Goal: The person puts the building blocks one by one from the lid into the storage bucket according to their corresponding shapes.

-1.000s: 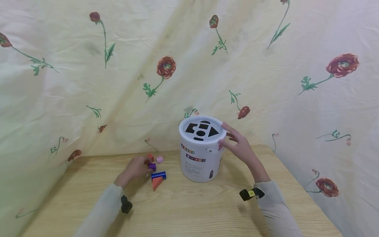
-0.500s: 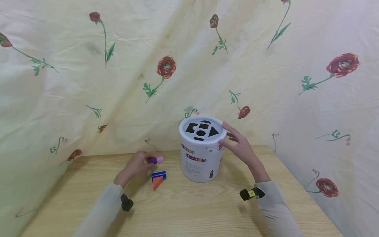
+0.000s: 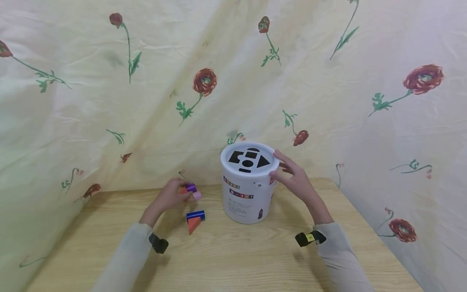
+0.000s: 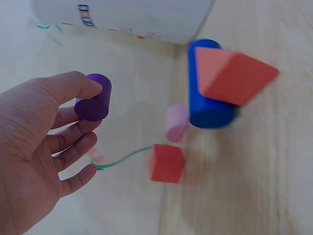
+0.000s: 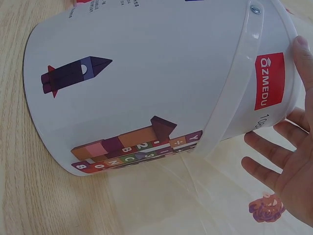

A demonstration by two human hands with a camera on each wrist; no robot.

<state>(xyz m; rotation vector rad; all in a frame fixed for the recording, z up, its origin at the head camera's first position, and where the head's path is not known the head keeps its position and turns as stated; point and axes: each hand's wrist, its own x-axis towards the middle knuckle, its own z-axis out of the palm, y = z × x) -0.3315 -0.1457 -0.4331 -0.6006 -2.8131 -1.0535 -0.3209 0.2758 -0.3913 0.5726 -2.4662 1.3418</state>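
My left hand (image 3: pixel 171 195) pinches a small purple cylinder (image 4: pixel 95 108) between thumb and fingers, raised off the table. Near it on the table sit a pink cylinder (image 4: pixel 176 120) and a red cube (image 4: pixel 167 164); the hand partly covers the cube in the head view. Closer to me lies a blue cylinder (image 3: pixel 196 215), with an orange triangular block (image 3: pixel 193 225) against it. My right hand (image 3: pixel 297 180) touches the rim of a white bucket (image 3: pixel 242 205) with fairly straight, spread fingers. Black shaped holes mark the bucket's lid (image 3: pixel 270 153).
The bucket stands upright on the wooden table (image 3: pixel 233 259), right of the blocks. A flowered cloth (image 3: pixel 153 101) hangs behind the table's back edge. The bucket's white handle (image 5: pixel 234 83) lies down along its side.
My left hand has lifted the purple cylinder from beside the blue one and moved it away from me, past the pink cylinder. My right hand has stayed on the bucket.
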